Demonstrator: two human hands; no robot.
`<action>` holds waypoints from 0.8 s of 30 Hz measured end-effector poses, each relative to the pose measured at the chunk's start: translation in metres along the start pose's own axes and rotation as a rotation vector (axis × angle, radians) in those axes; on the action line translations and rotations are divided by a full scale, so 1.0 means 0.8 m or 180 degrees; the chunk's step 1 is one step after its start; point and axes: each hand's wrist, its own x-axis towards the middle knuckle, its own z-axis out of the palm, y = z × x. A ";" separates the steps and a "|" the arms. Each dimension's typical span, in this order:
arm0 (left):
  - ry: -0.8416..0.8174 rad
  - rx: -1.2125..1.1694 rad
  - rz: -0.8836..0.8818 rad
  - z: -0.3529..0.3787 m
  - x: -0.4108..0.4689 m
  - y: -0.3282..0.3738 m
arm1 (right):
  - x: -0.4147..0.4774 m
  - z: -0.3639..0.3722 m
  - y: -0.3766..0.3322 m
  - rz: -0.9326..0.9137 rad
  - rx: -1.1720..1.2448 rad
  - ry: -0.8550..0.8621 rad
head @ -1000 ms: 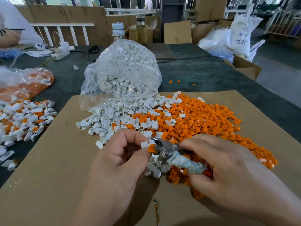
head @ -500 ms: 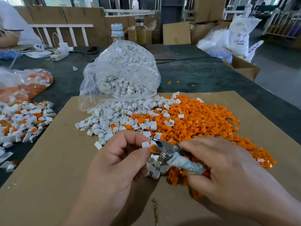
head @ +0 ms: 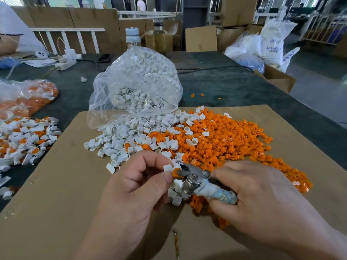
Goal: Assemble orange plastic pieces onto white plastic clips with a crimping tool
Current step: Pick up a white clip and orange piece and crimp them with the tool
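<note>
My left hand [head: 135,184] pinches a white clip [head: 168,168] between thumb and fingers. An orange piece [head: 176,172] sits on the clip, right at the metal jaws of the crimping tool [head: 195,178]. My right hand [head: 259,196] grips the tool's taped handle [head: 217,194]. Behind the hands, a heap of loose white clips [head: 131,139] spreads to the left and a heap of orange pieces [head: 225,143] to the right, both on the brown cardboard sheet [head: 56,203].
A clear bag of white clips [head: 137,81] lies open behind the heaps. Assembled white-and-orange parts [head: 24,139] are piled at the left, beside a bag of orange pieces [head: 24,98]. Bottles, cables and boxes stand at the back of the dark table [head: 234,85].
Both hands stay where they were, with the clip and orange piece held at the tool's jaws. The view has shifted only slightly.
</note>
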 end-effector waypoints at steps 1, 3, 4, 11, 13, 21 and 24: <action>-0.0009 0.0000 0.0006 0.000 0.000 0.000 | 0.000 -0.001 0.000 -0.0007 0.0002 0.0000; -0.0004 0.0020 0.0013 -0.001 -0.001 0.000 | -0.001 -0.002 0.000 -0.0035 0.0012 0.0003; 0.0003 0.0017 0.0007 -0.001 -0.001 0.000 | 0.000 -0.002 -0.001 -0.0046 0.0018 0.0013; 0.0143 0.0037 -0.0063 0.000 -0.002 0.000 | 0.001 0.004 -0.001 -0.0056 0.0060 0.0091; 0.0309 0.0170 -0.0090 0.002 -0.002 -0.001 | 0.001 0.007 0.002 -0.0033 0.0145 -0.0076; 0.0530 0.0528 -0.0714 -0.002 0.002 -0.005 | 0.014 0.016 0.017 0.0122 -0.0514 -0.0269; 0.0471 0.0614 -0.0814 0.003 -0.001 -0.005 | 0.019 0.020 0.018 0.0245 -0.0534 -0.0662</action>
